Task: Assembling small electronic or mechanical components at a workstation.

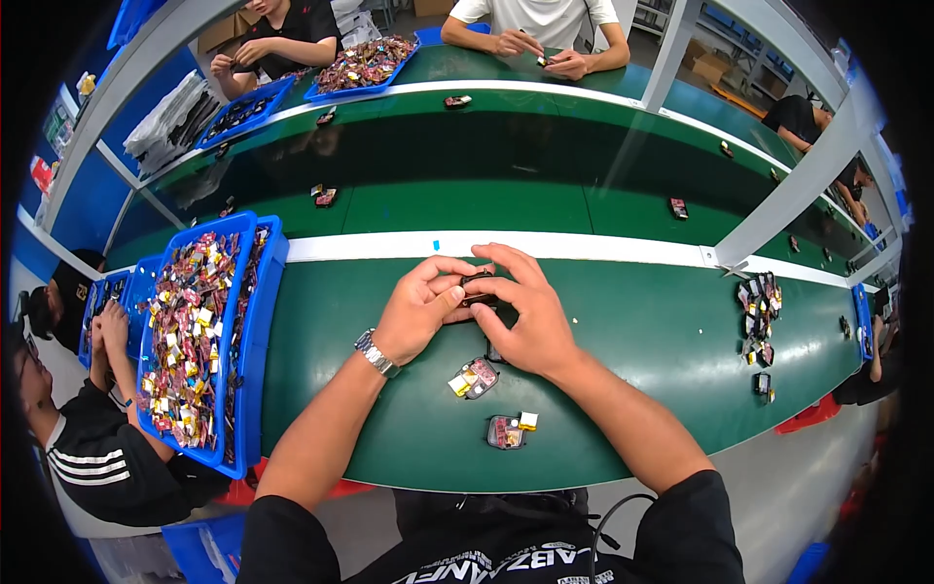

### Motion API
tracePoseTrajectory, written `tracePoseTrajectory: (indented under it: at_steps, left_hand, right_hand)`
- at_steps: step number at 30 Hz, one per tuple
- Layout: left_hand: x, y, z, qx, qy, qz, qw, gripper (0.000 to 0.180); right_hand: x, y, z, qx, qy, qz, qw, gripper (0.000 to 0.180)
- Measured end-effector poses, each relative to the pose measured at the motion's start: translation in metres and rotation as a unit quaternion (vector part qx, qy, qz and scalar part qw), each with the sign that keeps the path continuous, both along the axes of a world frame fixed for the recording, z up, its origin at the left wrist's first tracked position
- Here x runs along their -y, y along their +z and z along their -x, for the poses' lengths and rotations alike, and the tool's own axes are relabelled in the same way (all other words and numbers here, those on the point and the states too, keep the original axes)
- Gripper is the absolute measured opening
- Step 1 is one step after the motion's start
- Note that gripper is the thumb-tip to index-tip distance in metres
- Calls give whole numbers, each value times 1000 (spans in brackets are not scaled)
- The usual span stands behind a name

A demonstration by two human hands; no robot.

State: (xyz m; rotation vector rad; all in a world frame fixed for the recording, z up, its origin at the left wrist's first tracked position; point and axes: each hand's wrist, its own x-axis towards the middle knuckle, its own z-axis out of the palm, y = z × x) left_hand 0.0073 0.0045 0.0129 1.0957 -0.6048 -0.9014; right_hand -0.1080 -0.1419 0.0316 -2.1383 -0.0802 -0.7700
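We hold one small dark rectangular part between both hands over the green work surface.

Our left hand comes in from the lower left, a metal wristwatch on its wrist, thumb and fingers pinched on the part's left end; our right hand arches over from the lower right and clamps the right end with its fingertips. The part's long axis appears to run left to right, though the fingers hide most of it. Two small assemblies with yellow and red pieces lie on the surface just below our hands. A blue plastic bin filled with mixed small parts stands well to the left, and a loose pile of similar parts lies far to the right.
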Motion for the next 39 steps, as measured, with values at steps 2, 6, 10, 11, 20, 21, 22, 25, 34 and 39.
tracePoseTrajectory:
  at_steps: [2,6,10,11,20,21,22,25,34,39]
  left_hand:
    - [-2,-2,-3,-1,-9,5,1000,23]
    - [-3,-1,-3,-19,-8,8,1000,25]
    - [-1,2,-3,-27,-18,3,999,25]
    - [0,2,-2,-25,-21,4,999,25]
    - [-1,0,-3,-30,-18,6,999,25]
    - [-1,0,-3,-32,-14,7,999,26]
    - [-1,0,-3,-31,-15,8,999,26]
    - [-1,0,-3,-35,-15,9,999,26]
    - [2,7,3,-20,-1,-6,1000,24]
    - [4,6,5,9,41,-28,999,23]
  right_hand:
    - [0,4,0,28,-12,32,999,21]
    - [8,2,-3,88,-12,104,991,19]
    - [11,-2,-4,100,-19,119,988,21]
    - [12,-4,-5,99,-28,127,987,20]
    - [2,1,-3,86,-54,168,981,22]
    - [1,0,-4,80,-64,182,978,23]
    - [-1,-1,-4,81,-65,183,978,23]
    - [-3,-1,-3,70,-89,207,972,22]
    - [-3,-5,-3,74,-103,227,966,22]
    - [-2,-3,-5,72,-68,135,986,20]
